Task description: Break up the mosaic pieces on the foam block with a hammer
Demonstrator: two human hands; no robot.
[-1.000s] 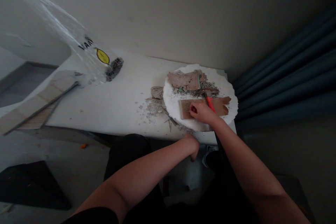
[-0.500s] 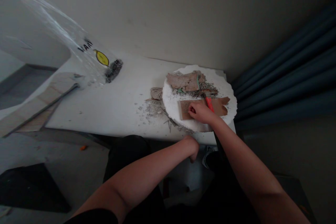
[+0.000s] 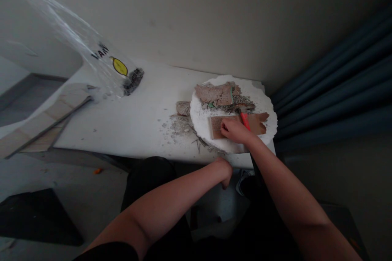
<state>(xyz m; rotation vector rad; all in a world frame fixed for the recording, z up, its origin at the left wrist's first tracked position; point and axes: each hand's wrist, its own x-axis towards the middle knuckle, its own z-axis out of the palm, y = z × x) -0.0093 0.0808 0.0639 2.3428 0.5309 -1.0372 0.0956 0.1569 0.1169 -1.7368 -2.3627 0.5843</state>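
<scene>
Black and angular, a panel (image 3: pixel 39 216) lies on the floor at the near left of my feed. Beyond it, a pale wood-look board (image 3: pixel 58 106) rests on the left end of the white table (image 3: pixel 131 126), a dark rod (image 3: pixel 61 122) along it. I see an orange scrap (image 3: pixel 97 170) on the floor, then a clear plastic bag (image 3: pixel 118 67) printed with a yellow lemon, dark stuff at its bottom. Next comes a brown chunk (image 3: pixel 183 108) beside grey crumbs (image 3: pixel 179 126). Right of these sits a white round slab (image 3: pixel 269 104); on its far part I find a cracked, pitted brown piece (image 3: pixel 216 95) over grey rubble, and on its near part a flat brown board (image 3: pixel 215 127). My left hand (image 3: pixel 225 171) hangs bent at the table's near edge, its grip hidden from me. My right hand (image 3: pixel 233 128) is curled over the brown board; I can't make out whether its fingers pinch anything. A red-handled tool (image 3: pixel 245 121) lies just beside that hand, and a blue-grey curtain (image 3: pixel 333 94) hangs at far right.
</scene>
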